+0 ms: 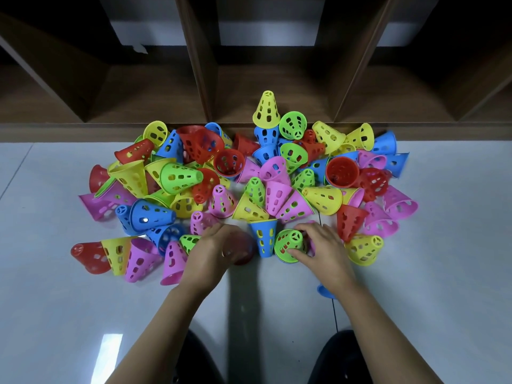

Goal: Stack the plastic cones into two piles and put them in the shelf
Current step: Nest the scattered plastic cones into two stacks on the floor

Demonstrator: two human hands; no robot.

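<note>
A loose heap of perforated plastic cones (277,173) in red, yellow, green, blue and pink lies on the pale floor in front of a dark wooden shelf (266,87). My left hand (213,250) is closed around a blurred red cone (243,250) at the heap's near edge. My right hand (324,250) rests its fingers on an upright green cone (288,243) that sits over another cone. Between the two hands stands an inverted blue cone (264,239). A short stack with a yellow cone on top (266,109) stands against the shelf.
The shelf's open compartments (144,90) run across the back, split by upright boards. Under my right wrist a blue cone edge (324,291) shows. My knees (343,358) are at the bottom. Bare floor (443,273) lies left, right and near me.
</note>
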